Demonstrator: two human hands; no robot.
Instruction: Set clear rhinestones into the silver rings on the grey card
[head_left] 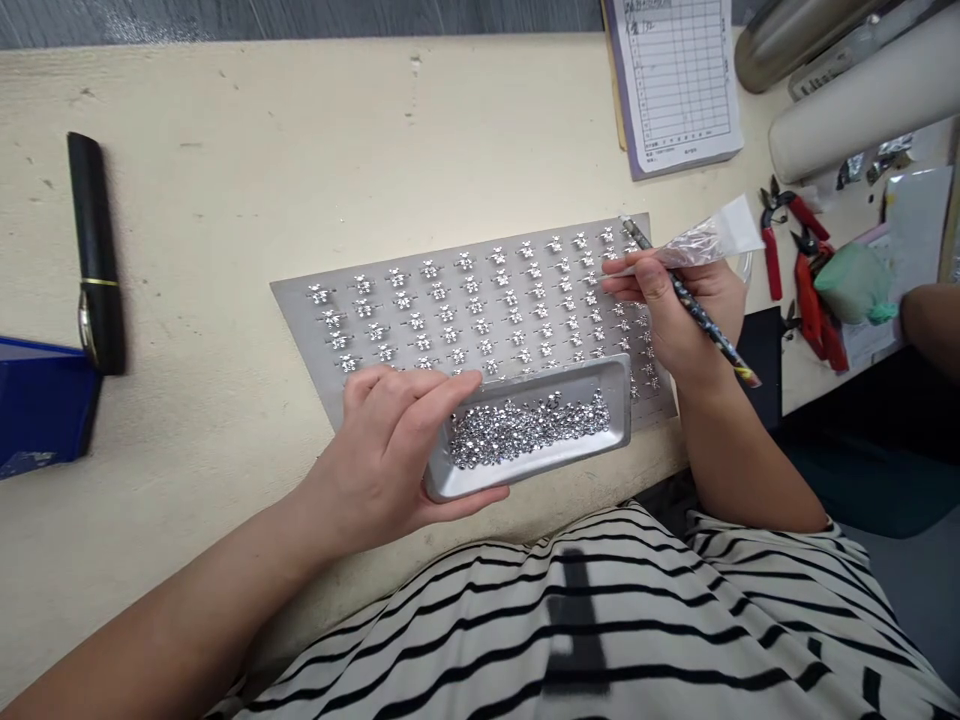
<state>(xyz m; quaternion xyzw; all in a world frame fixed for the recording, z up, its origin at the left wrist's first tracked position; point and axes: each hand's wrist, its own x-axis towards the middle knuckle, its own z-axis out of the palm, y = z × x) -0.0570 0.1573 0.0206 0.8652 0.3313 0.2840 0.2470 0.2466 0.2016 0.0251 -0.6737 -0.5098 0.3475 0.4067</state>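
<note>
My left hand (397, 440) grips the left end of a small white tray (551, 465), thumb below and fingers along the upper rim. Many tiny shiny stones (517, 428) lie in the tray. Behind it, a grey board (300, 290) bears rows of small silver bear-shaped pieces (465, 261); the tray hides part of its lower rows. Over the board's right end, my right hand (679, 305) is closed round a dark patterned pen-like stick (701, 318), its tip near the board's upper right corner. A clear plastic bag (709, 240) is also held in that hand.
A black pen-shaped case (97, 250) and a blue box (41, 405) lie at left. A form pad (679, 90) is at the back. To the right are red-handled pliers (771, 250), a green pouch (859, 282), a white roll (862, 100) and another person's arm (930, 325).
</note>
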